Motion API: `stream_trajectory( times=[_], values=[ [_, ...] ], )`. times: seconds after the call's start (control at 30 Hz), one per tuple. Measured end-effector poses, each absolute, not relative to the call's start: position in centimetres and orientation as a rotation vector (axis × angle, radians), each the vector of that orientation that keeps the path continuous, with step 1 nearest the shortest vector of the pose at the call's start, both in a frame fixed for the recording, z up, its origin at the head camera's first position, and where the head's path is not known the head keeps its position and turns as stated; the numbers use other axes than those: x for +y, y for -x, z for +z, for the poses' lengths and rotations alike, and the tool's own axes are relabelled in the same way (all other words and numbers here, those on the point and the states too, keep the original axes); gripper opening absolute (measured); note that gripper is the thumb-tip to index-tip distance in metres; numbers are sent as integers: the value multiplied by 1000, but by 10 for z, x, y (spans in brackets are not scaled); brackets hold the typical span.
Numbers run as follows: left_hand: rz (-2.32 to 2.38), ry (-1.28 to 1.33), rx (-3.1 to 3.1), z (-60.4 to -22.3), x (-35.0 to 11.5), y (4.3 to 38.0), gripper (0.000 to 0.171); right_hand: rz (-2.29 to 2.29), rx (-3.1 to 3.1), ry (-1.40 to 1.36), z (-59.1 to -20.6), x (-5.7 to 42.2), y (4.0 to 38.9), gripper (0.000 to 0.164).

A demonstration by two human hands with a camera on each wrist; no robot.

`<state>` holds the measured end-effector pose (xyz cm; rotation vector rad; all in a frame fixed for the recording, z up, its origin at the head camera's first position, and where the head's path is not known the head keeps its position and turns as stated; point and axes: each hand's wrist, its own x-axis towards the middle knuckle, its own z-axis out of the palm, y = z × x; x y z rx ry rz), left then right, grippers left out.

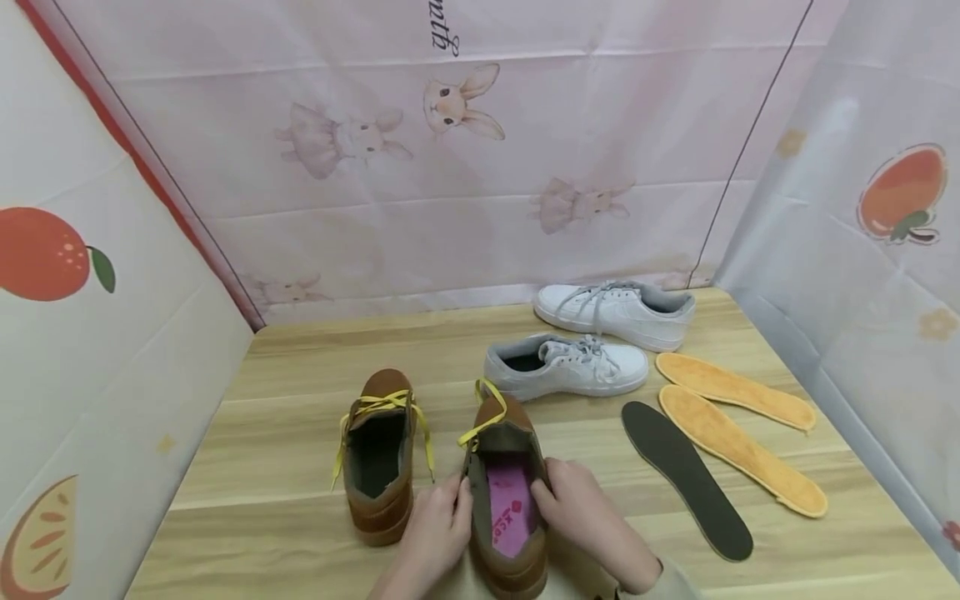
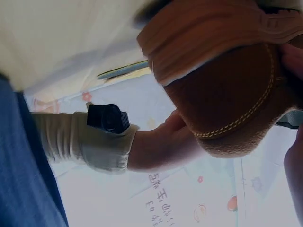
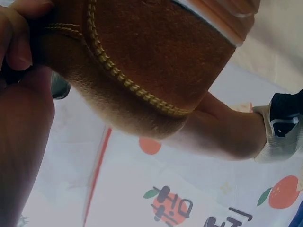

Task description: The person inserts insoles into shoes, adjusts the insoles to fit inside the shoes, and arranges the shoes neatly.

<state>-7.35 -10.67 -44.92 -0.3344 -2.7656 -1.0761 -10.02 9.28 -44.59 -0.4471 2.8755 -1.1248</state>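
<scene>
Both hands hold a brown shoe (image 1: 517, 571) with a yellow lace (image 1: 483, 427) at the front middle of the table. My left hand (image 1: 435, 527) grips the left side of its opening, and my right hand (image 1: 583, 508) grips the right side, thumbs over the rim. Inside the shoe lies a pink insole (image 1: 510, 504) with red lettering. Both wrist views show the stitched heel of this shoe (image 2: 222, 99) up close. To the left stands the matching brown shoe (image 1: 382, 508), its yellow lace tied loosely and its inside dark.
Two white sneakers, a nearer one (image 1: 577, 379) and a farther one (image 1: 637, 321), stand at the back right. A dark insole (image 1: 686, 483) and two orange insoles (image 1: 750, 454) (image 1: 735, 392) lie at right. Printed cloth walls (image 1: 465, 167) enclose the wooden table (image 1: 262, 467).
</scene>
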Motion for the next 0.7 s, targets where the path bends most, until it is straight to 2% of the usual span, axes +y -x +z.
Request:
stream_trajectory(
  times=[0.7],
  values=[
    [-1130, 268, -2789, -442, -97, 108, 29, -1087, 2973, 356, -451, 83, 144, 24]
  ],
)
